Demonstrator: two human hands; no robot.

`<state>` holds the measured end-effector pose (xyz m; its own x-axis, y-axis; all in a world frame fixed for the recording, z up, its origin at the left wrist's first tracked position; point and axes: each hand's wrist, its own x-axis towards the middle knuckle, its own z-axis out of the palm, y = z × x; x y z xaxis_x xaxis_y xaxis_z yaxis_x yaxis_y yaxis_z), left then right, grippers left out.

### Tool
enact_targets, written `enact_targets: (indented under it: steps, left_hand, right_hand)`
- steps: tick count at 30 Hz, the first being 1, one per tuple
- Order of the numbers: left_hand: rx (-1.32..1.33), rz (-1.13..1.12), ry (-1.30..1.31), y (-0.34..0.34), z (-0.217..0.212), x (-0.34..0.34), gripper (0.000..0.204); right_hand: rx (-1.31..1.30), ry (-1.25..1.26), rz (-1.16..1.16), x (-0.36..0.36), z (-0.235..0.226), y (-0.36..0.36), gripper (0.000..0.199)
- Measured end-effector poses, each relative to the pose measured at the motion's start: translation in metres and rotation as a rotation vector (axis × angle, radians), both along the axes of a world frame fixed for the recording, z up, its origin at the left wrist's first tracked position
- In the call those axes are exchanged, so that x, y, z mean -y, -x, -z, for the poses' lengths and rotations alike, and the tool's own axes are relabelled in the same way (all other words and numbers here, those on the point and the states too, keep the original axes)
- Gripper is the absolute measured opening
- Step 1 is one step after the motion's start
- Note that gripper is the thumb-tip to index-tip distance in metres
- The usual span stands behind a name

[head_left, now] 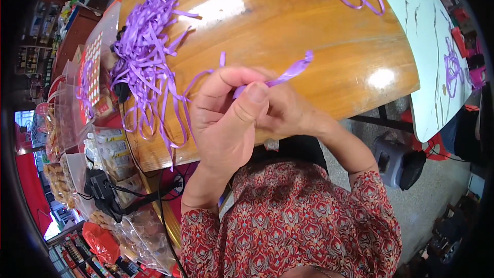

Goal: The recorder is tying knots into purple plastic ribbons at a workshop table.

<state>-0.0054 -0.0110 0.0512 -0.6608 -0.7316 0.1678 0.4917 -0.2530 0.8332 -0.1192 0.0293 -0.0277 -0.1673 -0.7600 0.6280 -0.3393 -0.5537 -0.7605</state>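
Ribbon [292,70] shines purple, its tip crumpled.

The person's left hand [221,123] curls inward, thumb [249,102] against the bent fingers [226,80]; the right hand [290,105] sits just behind, partly hidden.

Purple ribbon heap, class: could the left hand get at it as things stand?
Probably yes: the purple ribbon heap lies on the wooden table, near the left hand, with nothing bulky visibly between, though that hand is pinching a ribbon.
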Motion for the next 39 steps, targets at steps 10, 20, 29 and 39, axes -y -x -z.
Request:
enact_targets:
  steps: [10, 20, 29, 39]
  left_hand:
    - [-0.091, -0.060, -0.109, -0.015, 0.000, 0.020, 0.009]
    - [-0.162, -0.151, -0.127, -0.037, 0.002, 0.060, 0.006]
    - [0.562, -1.239, 0.519, -0.075, 0.044, 0.122, 0.031]
    - [0.324, -0.002, 0.354, 0.038, 0.060, -0.008, 0.030]
  right_hand:
    - [-0.063, -0.325, -0.008, -0.051, -0.033, 0.051, 0.008]
    - [0.257, -0.333, 0.294, -0.113, -0.047, 0.118, 0.008]
    - [-0.016, -0.411, 0.268, -0.086, -0.033, 0.101, 0.015]
    - [-0.230, -0.149, 0.191, -0.056, -0.042, 0.069, 0.017]
